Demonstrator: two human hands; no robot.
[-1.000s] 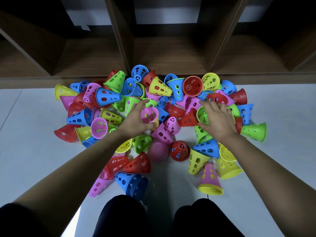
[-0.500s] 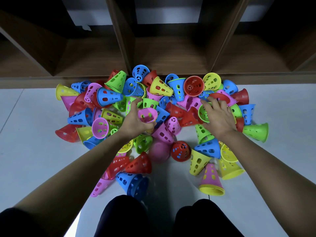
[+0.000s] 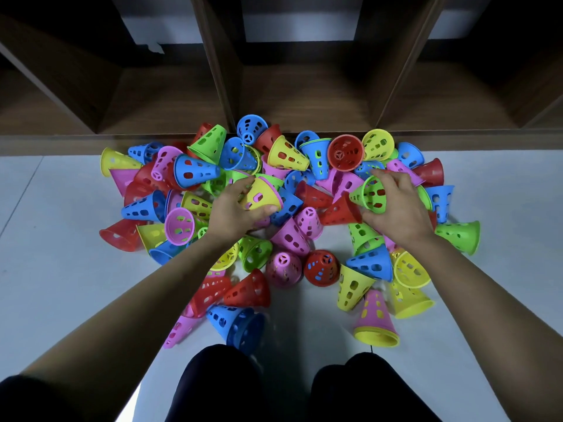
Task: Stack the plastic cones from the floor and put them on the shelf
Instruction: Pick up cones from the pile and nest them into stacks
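Note:
A heap of perforated plastic cones in red, blue, green, yellow and pink lies on the pale floor in front of the wooden shelf (image 3: 304,95). My left hand (image 3: 234,213) grips a yellow cone (image 3: 260,194) that sits over a pink one, lifted slightly above the middle of the heap. My right hand (image 3: 399,208) holds a green cone (image 3: 370,194) by its rim, with the cone's open mouth facing me, at the heap's right middle.
The shelf has several low compartments split by dark upright dividers (image 3: 219,71). Loose cones lie near my knees (image 3: 219,382), among them a blue one (image 3: 237,325) and a pink-on-yellow pair (image 3: 376,321). Bare floor (image 3: 54,284) spreads to either side.
My left hand tipped its pink cone over, and a yellow cone now covers it. My right hand closed on a green cone and raised it off the heap.

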